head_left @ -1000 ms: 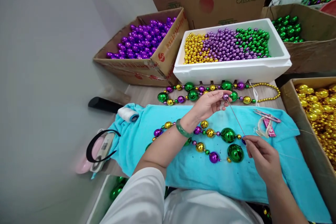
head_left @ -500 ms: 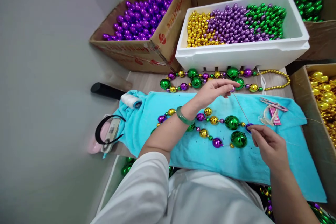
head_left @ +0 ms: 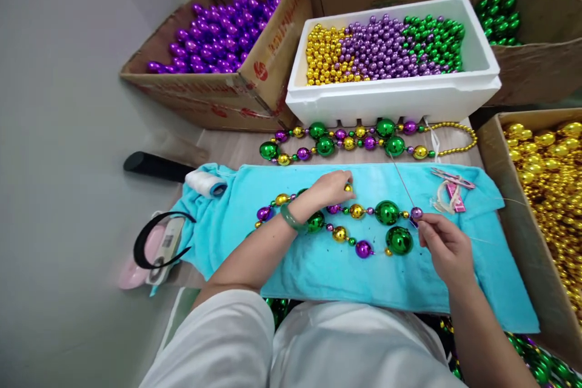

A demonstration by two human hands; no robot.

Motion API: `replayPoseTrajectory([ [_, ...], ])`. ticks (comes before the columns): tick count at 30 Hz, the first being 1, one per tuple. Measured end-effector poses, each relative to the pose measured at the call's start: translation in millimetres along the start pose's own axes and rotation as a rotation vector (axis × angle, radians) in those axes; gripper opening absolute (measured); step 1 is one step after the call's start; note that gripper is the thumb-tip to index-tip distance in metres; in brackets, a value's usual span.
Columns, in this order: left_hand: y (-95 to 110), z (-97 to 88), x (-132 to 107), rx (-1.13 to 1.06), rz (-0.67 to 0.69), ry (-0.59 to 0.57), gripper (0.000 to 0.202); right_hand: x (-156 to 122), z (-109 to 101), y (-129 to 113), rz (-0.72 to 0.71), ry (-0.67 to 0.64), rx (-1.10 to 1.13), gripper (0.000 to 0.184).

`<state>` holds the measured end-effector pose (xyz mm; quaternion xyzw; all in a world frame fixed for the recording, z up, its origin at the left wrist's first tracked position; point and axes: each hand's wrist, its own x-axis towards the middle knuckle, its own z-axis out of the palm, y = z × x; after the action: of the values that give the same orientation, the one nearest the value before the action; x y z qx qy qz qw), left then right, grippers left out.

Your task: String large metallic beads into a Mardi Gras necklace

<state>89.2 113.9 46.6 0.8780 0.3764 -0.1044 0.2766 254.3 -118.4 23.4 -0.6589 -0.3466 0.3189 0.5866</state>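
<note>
Threading seems in hand: the right hand (head_left: pixel 447 248) pinches a thin straight needle (head_left: pixel 402 180); the left hand (head_left: pixel 328 190) touches a shiny round gold bead (head_left: pixel 348 188), grasp unclear. Adding it calls for hole-to-tip alignment.

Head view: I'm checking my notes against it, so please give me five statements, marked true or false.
1. The left hand is at a gold bead. True.
2. The bangle is on the right arm. False: it is on the left arm.
3. The needle juts from the right hand. True.
4. The towel is red. False: it is blue.
5. The white box holds only green beads. False: gold and purple ones are in it too.
</note>
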Motion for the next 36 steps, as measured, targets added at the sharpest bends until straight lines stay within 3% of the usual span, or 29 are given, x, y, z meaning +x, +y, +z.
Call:
replayPoseTrajectory([
  [3,2,-0.7,5,-0.678,-0.016,0.134,0.030,-2,0,0,0.005,-0.010,-0.001,0.013],
  [6,15,-5.9,3,-1.413,-0.017,0.127,0.028,-4,1,0,0.021,-0.041,-0.001,0.015],
  [10,37,-6.1,-4,-1.814,0.048,0.117,0.022,-7,3,7,0.024,-0.084,-0.034,0.018],
  [15,50,-0.1,-5,-2.015,0.017,0.075,0.016,-9,3,13,0.032,-0.111,-0.066,0.021],
  [22,60,-1.7,-4,-2.162,-0.158,0.062,0.047,-9,5,12,0.048,-0.131,-0.083,0.022],
  [36,67,2.3,-3,-2.165,-0.156,0.081,0.048,-6,7,12,0.087,-0.131,-0.118,0.023],
])
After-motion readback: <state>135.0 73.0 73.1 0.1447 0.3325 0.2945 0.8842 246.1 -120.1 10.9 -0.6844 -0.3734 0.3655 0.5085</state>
